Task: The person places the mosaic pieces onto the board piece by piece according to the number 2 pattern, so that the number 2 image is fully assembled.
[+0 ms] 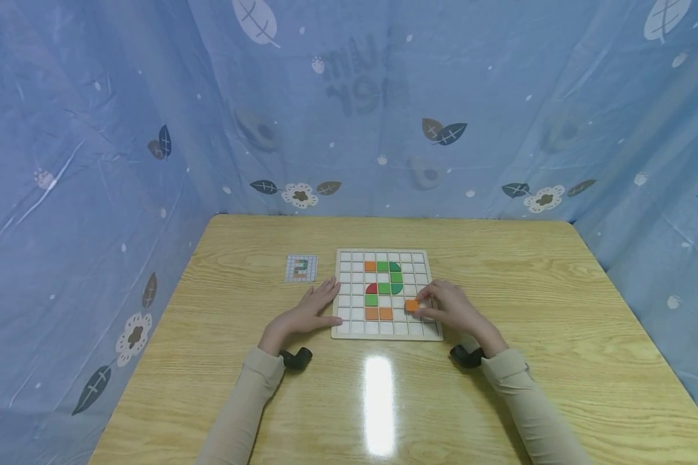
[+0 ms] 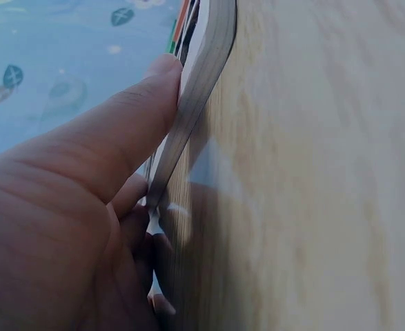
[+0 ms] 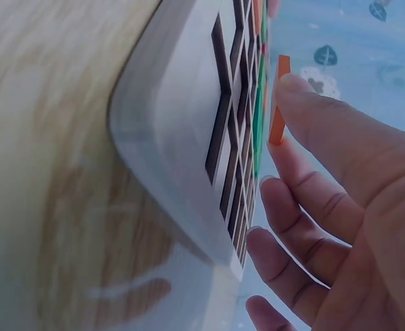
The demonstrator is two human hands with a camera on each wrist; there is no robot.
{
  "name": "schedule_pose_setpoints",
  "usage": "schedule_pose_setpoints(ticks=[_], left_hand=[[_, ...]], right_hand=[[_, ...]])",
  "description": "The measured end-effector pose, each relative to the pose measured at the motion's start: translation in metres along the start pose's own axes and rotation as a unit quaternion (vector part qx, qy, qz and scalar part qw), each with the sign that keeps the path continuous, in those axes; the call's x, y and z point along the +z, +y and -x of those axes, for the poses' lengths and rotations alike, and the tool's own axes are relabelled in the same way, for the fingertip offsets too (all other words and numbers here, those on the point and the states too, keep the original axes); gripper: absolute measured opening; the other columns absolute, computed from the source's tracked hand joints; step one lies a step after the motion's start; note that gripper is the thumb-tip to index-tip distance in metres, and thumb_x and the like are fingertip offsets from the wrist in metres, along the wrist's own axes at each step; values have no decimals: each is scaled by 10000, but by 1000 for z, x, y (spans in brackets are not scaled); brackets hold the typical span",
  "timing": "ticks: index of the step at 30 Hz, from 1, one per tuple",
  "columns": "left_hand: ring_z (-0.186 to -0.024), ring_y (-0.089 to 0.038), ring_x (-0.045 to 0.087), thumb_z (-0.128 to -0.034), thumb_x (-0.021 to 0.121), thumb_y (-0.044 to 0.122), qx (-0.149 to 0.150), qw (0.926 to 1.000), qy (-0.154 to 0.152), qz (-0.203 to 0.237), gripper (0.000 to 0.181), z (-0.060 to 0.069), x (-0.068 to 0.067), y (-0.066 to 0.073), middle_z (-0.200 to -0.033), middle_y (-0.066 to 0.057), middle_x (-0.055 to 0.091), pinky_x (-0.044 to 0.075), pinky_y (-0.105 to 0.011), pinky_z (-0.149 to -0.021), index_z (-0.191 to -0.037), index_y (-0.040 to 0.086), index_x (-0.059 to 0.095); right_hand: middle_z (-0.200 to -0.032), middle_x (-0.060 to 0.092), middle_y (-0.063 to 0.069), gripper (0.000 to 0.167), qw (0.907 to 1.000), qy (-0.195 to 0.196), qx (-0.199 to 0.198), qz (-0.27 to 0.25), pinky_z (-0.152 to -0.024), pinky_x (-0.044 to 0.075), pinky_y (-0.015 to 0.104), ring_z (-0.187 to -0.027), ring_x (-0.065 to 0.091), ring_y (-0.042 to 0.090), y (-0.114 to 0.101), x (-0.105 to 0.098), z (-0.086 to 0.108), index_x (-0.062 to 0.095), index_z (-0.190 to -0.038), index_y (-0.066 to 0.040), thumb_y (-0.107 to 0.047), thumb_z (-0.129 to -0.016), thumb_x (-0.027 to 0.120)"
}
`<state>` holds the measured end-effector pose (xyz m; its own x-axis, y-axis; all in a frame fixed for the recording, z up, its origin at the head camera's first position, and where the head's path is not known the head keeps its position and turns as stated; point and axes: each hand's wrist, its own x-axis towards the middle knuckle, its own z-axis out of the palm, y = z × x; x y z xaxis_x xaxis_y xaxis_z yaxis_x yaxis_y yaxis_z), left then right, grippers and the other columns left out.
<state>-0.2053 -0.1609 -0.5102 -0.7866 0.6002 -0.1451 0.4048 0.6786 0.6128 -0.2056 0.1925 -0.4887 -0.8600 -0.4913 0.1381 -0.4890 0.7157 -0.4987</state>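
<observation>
A white grid board [image 1: 345, 327] with a pale wooden rim lies on the table. Orange, green and red tiles, some square and some with a rounded corner, form a figure in its cells. Between thumb and index finger my right hand [image 1: 455, 307] pinches an orange square tile [image 3: 279, 100], held just above the right part of the grid. In the right wrist view its other fingers [image 3: 278, 265] are loosely bent beside the board. My left hand [image 1: 307, 312] lies at the board's left side, fingers extended, its thumb [image 2: 130, 121] touching the edge.
Left of the board, a small pattern card [image 1: 301, 268] shows a coloured figure on a grid. The wooden table [image 1: 250, 258] meets blue patterned curtains [image 1: 378, 155] at the back and sides. Black wrist cameras [image 1: 295, 359] sit at both wrists.
</observation>
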Motion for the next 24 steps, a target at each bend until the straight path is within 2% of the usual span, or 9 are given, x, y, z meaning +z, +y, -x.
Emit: schedule_pose_setpoints(ticks=[9,15,24], left_hand=[[-1433,-222,-45,-904,543,456,13,10000,58,36,848,1,0,3,-1564,-55,-48,-62,-440,-1157,-1497,104,49],[-1434,-220,-46,-907,543,446,-17,10000,64,13,844,2,-1,5,-1564,-59,-41,-57,-459,-1154,-1495,95,51],[-1432,-215,-46,-905,542,456,2,10000,43,12,849,1,0,2,-1563,-50,-56,-67,-433,-1158,-1497,111,41]], right_hand=[[-928,607,-37,254,9997,-128,-179,-67,-816,340,434,-843,507,170,-6,6,-4,671,-949,-166,-338,-775,739],[-934,616,-55,266,9995,-178,-241,25,-847,356,481,-877,511,149,-8,11,-7,676,-944,-171,-361,-768,739],[-939,606,-67,239,9992,-322,-220,90,-809,319,406,-894,507,133,-13,14,-9,664,-923,-194,-353,-764,746]])
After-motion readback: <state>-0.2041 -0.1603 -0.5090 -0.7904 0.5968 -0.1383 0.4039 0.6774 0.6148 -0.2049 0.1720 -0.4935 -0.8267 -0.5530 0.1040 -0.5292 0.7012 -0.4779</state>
